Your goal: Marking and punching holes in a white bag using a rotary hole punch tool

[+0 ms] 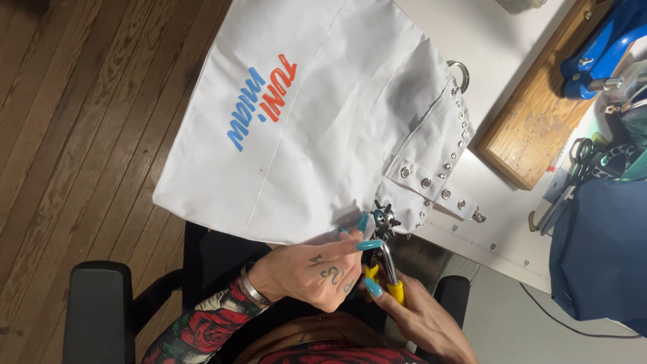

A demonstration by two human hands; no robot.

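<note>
Hands low at the near edge of the white bench (485, 40), meeting over a revolving hole punch. Left hand (306, 269) curled, long turquoise nails, fingertips pinching the near hem of the white fabric piece (317, 114) right beside the punch head. Right hand (421, 320) wrapped around the yellow handles of the hole punch (385, 253), closed firmly on them; star-shaped metal head of the tool pressed at the fabric's near edge, touching the cloth.

Fabric spread from the bench's left edge out over the wooden floor (74, 135), printed with blue and orange lettering. Strap (431, 185) with a row of metal eyelets at the fabric's right side, near the punch head; further eyelets running up the seam to a metal ring (460, 71) at the far end.

Wooden block (539, 114) lying on the bench toward the far right, well apart from both hands. Blue tool (600, 47) at the far right corner. Scissors (581, 158) just beyond the block on the right edge, dark blue cloth (600, 249) beside them. Black chair arm (98, 310) at the near left, off the bench.
</note>
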